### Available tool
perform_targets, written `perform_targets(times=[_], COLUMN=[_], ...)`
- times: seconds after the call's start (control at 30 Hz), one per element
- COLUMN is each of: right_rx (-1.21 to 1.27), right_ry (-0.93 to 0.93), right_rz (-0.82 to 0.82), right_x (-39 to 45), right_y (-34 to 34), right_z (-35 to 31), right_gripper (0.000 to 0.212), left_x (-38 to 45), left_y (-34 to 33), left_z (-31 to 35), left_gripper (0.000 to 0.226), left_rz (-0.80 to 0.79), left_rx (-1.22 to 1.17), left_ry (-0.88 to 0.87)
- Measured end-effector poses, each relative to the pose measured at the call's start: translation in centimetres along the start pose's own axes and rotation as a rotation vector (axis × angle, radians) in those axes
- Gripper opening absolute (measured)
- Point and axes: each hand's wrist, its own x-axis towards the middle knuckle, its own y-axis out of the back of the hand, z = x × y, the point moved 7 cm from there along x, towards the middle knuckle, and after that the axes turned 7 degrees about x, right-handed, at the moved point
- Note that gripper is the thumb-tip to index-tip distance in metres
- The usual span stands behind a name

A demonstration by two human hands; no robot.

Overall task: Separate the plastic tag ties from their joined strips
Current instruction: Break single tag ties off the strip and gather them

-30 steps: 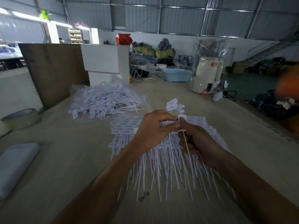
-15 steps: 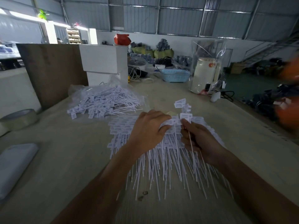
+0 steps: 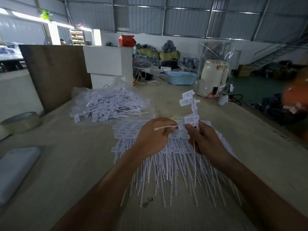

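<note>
A stack of joined white tag-tie strips lies on the table in front of me, tails fanned toward me. My right hand grips one strip raised above the stack, its tag heads sticking up. My left hand pinches a single tie that points left across its fingers, its head end right beside the held strip. Whether that tie is fully free of the strip I cannot tell. A heap of separated ties rests on clear plastic at the back left.
A tape roll and a grey-white pad sit at the left. A wooden board and white boxes stand behind the heap. A blue basket and a cream appliance are at the back right.
The right hand has lifted its strip higher above the stack. The left hand has turned one tie sideways so that it now points left.
</note>
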Motion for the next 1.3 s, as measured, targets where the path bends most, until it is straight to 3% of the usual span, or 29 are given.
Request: perform_targets(times=[0.13,0.27,0.37,0.73,0.97,1.3], right_rx=[-0.160,0.205,0.284,0.517,0.569,0.428], right_ry=[0.068,-0.124,-0.211,-0.420,-0.353,-0.340], right_rz=[0.074,0.027,-0.021,-0.103,-0.022,-0.010], right_x=[0.1,-0.1,-0.1,-0.5,0.2,-0.3], right_y=[0.3,0.5,0.7,0.3,1.0,0.0], right_z=[-0.5,0.6,1.2,1.1,1.3,2.7], right_gripper=[0.044,0.036,0.036,0.043,0.042,0.034], left_x=[0.1,0.3,0.4,0.0,0.4,0.2], left_y=[-0.4,0.2,0.9,2.5,2.5,1.2], left_z=[-0.5,0.1,0.3,0.7,-0.6,1.3], left_gripper=[0.030,0.012,0.008,0.024,0.022,0.026], left_rz=[-0.033,0.023,0.080,0.225,0.179,0.088], left_rx=[-0.165,-0.228,-0.260,0.308,-0.078,-0.158], left_ry=[0.091,0.075,0.054,-0.206,0.003,-0.044])
